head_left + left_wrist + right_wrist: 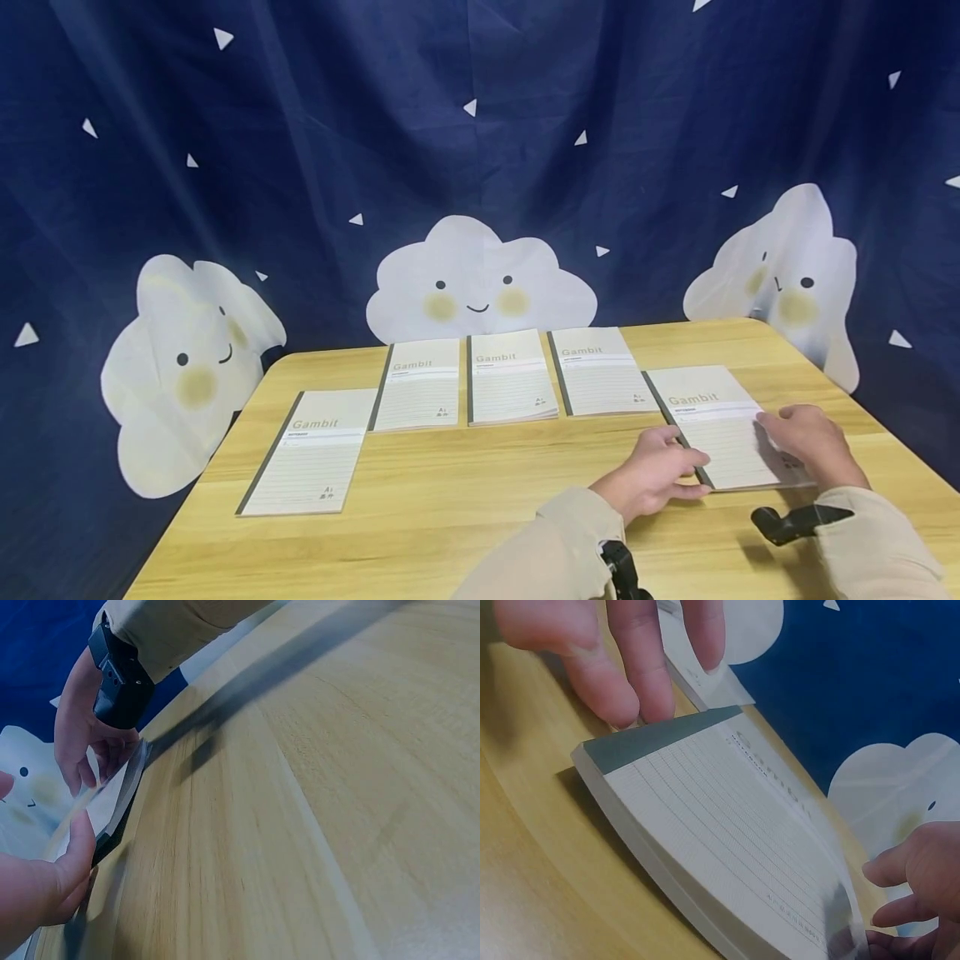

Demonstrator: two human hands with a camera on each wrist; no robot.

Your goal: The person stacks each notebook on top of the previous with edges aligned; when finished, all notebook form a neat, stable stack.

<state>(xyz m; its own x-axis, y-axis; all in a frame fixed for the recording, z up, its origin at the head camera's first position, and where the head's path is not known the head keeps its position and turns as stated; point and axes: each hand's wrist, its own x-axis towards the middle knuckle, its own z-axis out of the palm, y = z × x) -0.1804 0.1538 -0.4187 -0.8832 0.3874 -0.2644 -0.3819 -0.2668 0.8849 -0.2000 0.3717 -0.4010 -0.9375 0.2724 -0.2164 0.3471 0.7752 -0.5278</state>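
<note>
From the head view, five notebooks lie on the wooden tabletop [480, 500], and both hands are at the one closest to the right edge. The left hand [660, 479] rests its fingers on the dark spine side of this notebook [720, 433], near its front corner. The right hand [813, 446] lies on the other long side, fingers bent over the edge. The other notebooks [510, 379] sit in a row toward the back edge, with one more [311, 454] out near the left edge. From the left wrist view, the left hand [45, 885] has its thumb up against the notebook's [112, 799] edge, and the right hand [90, 742] curls its fingers down on the far side. From the right wrist view, the right hand's fingers [630, 675] press on the gray corner of the notebook [727, 847], and the left hand [922, 885] touches the far end with bent fingers. I think the step in hand is taking hold of this notebook from both sides. The next move calls for a firm hold on both edges, so the pages stay together and it does not bump the notebook next to it.
</note>
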